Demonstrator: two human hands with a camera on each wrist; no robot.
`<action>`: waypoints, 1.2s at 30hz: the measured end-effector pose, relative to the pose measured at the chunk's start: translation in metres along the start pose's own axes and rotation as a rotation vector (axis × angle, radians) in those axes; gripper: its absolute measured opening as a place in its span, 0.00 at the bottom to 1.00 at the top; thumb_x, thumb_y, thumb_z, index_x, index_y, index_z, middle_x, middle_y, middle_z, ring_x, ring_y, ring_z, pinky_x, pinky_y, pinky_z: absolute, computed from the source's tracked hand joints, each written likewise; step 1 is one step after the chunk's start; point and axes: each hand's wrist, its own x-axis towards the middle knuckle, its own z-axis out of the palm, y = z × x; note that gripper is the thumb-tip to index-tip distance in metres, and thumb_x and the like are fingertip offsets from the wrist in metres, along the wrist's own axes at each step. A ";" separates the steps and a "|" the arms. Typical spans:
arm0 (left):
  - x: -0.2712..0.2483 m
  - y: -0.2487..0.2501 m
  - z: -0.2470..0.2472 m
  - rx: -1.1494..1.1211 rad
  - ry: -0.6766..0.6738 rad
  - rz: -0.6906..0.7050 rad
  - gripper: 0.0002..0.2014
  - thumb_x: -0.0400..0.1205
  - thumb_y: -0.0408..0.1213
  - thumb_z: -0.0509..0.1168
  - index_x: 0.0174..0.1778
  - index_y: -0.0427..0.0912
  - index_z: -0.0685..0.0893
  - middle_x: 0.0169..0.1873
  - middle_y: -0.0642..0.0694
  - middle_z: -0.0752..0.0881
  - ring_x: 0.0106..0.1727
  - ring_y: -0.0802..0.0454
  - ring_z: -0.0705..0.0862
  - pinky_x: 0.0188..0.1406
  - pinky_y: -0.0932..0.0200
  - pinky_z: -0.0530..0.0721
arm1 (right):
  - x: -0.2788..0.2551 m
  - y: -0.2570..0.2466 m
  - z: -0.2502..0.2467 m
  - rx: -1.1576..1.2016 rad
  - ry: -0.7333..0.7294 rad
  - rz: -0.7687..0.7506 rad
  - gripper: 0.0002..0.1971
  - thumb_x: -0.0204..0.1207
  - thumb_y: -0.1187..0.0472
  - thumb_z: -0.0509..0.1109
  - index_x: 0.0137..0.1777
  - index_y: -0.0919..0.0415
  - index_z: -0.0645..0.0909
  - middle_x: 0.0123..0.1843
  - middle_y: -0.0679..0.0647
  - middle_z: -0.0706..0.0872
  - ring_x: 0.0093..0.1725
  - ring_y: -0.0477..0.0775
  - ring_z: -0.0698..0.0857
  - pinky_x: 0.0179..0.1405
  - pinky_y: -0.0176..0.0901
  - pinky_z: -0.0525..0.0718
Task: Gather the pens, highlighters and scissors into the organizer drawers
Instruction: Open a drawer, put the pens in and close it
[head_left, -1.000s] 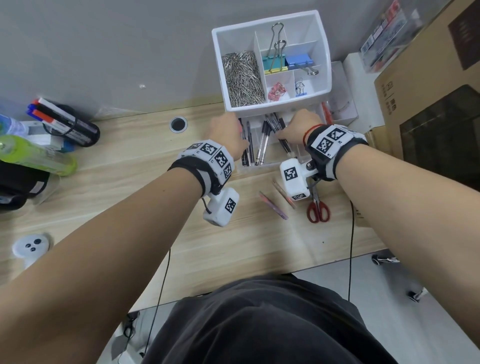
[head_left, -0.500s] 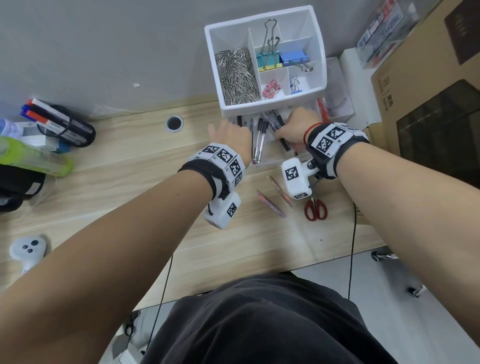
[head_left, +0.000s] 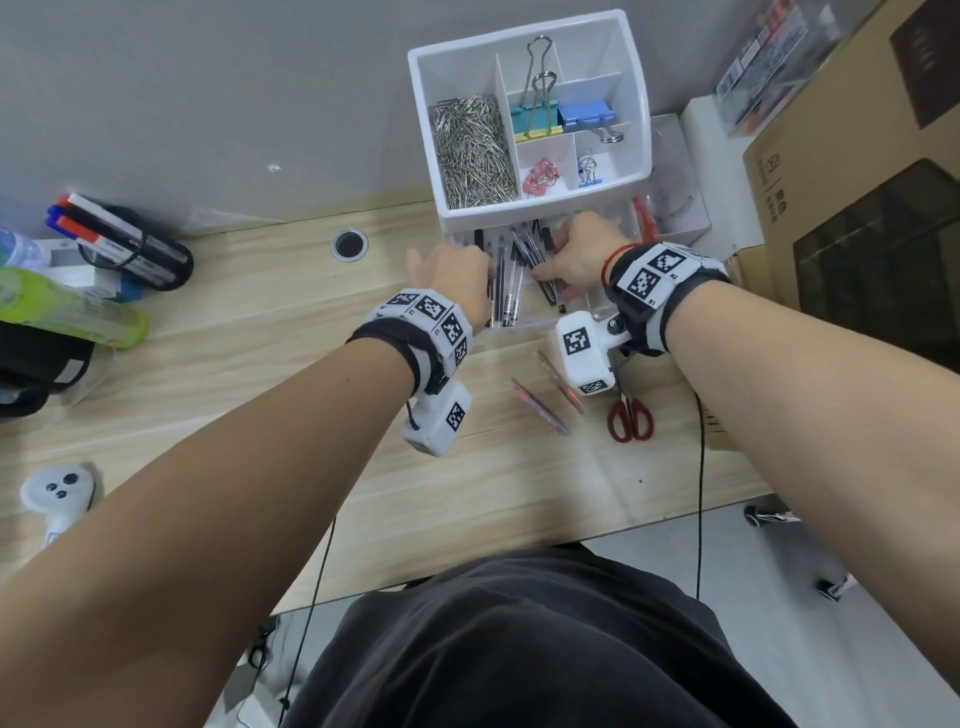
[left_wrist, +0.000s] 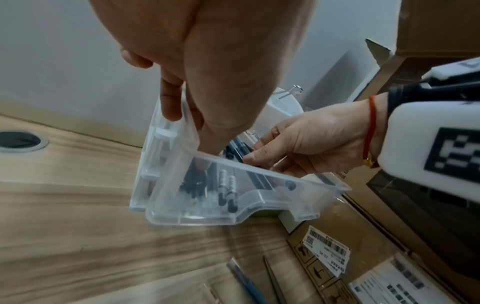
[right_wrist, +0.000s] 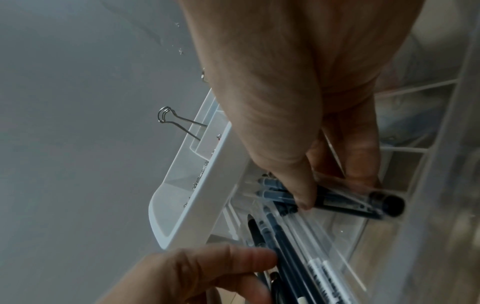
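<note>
A white organizer (head_left: 640, 104) stands at the desk's back, its clear drawer (head_left: 524, 326) pulled out and holding several dark pens (head_left: 511, 291). My left hand (head_left: 452, 270) is at the drawer's left wall (left_wrist: 161, 164), with the thumb (left_wrist: 207, 148) inside on the pens and a finger outside. My right hand (head_left: 566, 254) is inside the drawer and pinches a bundle of dark pens (right_wrist: 345, 200) between thumb and fingers. Red-handled scissors (head_left: 630, 418) and two loose pens (head_left: 540, 406) lie on the desk in front of the drawer, under my right wrist.
The organizer's top tray holds paper clips and binder clips (head_left: 535, 117). A cardboard box (head_left: 857, 208) stands at the right. At the left are a black cup of markers (head_left: 130, 249), a green bottle (head_left: 67, 306) and a white controller (head_left: 57, 491). A cable hole (head_left: 349, 244) sits left of the drawer.
Both hands stay at the open drawer. The right hand has shifted slightly left with its pens, and the left hand has barely moved.
</note>
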 end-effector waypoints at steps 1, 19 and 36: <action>-0.001 0.000 0.000 -0.015 0.013 0.003 0.13 0.79 0.39 0.70 0.59 0.54 0.87 0.46 0.52 0.88 0.57 0.46 0.80 0.54 0.47 0.63 | -0.001 0.000 -0.001 -0.022 -0.002 -0.002 0.18 0.69 0.49 0.82 0.48 0.63 0.86 0.43 0.57 0.91 0.39 0.55 0.90 0.38 0.50 0.90; -0.007 -0.003 0.011 0.117 0.045 0.120 0.30 0.81 0.50 0.69 0.77 0.74 0.67 0.67 0.48 0.73 0.67 0.41 0.69 0.59 0.43 0.68 | -0.003 0.008 -0.016 -0.128 -0.105 0.120 0.15 0.75 0.51 0.75 0.39 0.64 0.82 0.30 0.57 0.86 0.28 0.56 0.84 0.31 0.43 0.84; -0.004 -0.006 0.009 0.014 0.006 0.110 0.29 0.80 0.48 0.70 0.77 0.68 0.71 0.72 0.51 0.73 0.73 0.43 0.67 0.64 0.41 0.65 | 0.002 0.016 0.007 0.237 0.152 0.020 0.15 0.79 0.52 0.74 0.59 0.60 0.79 0.45 0.57 0.91 0.38 0.55 0.93 0.46 0.51 0.91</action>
